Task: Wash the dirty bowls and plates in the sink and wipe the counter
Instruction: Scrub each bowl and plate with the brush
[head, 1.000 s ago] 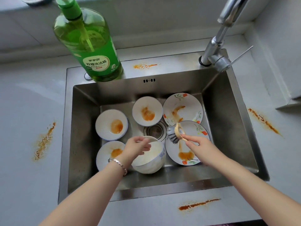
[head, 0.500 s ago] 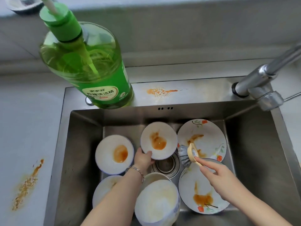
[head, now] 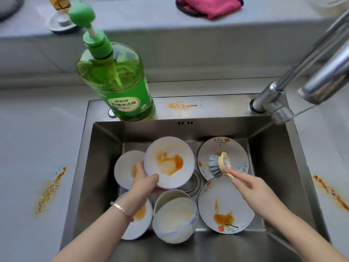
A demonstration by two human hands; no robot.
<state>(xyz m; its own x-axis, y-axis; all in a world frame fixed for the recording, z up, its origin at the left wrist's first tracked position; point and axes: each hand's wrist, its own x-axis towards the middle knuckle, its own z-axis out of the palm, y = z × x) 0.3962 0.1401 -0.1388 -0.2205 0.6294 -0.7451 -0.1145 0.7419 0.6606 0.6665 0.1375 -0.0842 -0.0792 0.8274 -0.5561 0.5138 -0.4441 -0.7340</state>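
Sink [head: 105,148]: bare steel along the 12 o'clock wall; the floor elsewhere is crowded. Far plate [head: 236,150] at 2 o'clock, near plate [head: 226,203] at 4, deep bowl [head: 173,220] at 6, soiled small bowls [head: 139,227] at 7 and 9. Counter [head: 28,138]: orange smears [head: 50,190] at 3 and 9 o'clock. Left hand [head: 145,184]: fingers clasp stained bowl [head: 170,163] by its rim, centre. Right hand [head: 251,188]: fingers pinch brush [head: 219,165] over far plate.

Green soap bottle [head: 120,86], pink cloth [head: 209,5], orange-stained white bowl [head: 169,162].
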